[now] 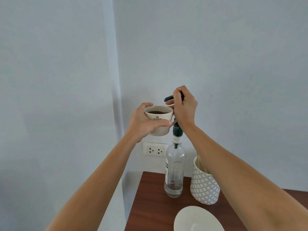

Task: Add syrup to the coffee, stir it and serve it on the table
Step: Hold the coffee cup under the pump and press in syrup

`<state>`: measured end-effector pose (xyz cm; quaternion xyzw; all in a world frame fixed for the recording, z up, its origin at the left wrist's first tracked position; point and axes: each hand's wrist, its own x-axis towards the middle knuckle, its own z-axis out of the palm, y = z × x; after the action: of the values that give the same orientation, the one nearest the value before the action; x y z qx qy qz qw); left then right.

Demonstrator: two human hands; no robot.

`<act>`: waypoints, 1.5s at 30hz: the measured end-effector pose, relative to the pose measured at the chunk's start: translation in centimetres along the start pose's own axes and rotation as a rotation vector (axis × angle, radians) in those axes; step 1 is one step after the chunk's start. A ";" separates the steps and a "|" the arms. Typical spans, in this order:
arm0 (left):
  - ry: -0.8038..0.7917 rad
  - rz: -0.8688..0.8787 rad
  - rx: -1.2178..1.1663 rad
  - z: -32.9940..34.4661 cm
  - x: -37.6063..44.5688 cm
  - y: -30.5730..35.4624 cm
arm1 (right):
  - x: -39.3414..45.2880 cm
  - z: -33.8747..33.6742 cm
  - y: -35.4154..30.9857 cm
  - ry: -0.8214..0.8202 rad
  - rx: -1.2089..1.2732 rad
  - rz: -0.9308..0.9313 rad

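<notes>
My left hand (146,121) holds a cream coffee cup (158,120) with dark coffee in it, lifted up beside the pump of a clear glass syrup bottle (175,170). The bottle stands on the dark wooden table (150,205) and is nearly empty. My right hand (183,105) is closed around the dark pump head (168,98), whose spout points left, just above the cup's right rim. A thin wooden stick pokes out between my left fingers and the bottle neck.
A patterned white holder (204,185) with wooden stir sticks stands right of the bottle. A white saucer (196,220) lies at the table's near edge. A wall socket (155,150) sits behind the bottle. The table's left edge meets a pale wall.
</notes>
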<state>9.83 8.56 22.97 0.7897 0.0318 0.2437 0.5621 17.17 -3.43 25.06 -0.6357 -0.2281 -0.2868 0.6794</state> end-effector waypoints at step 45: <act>0.003 0.008 -0.017 0.7 -0.4 -0.5 | -0.1 -0.4 0.3 -0.001 -0.109 -0.080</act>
<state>9.89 7.99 22.23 0.7847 0.0276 0.2475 0.5676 17.22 -3.85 24.75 -0.6621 -0.2376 -0.3255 0.6319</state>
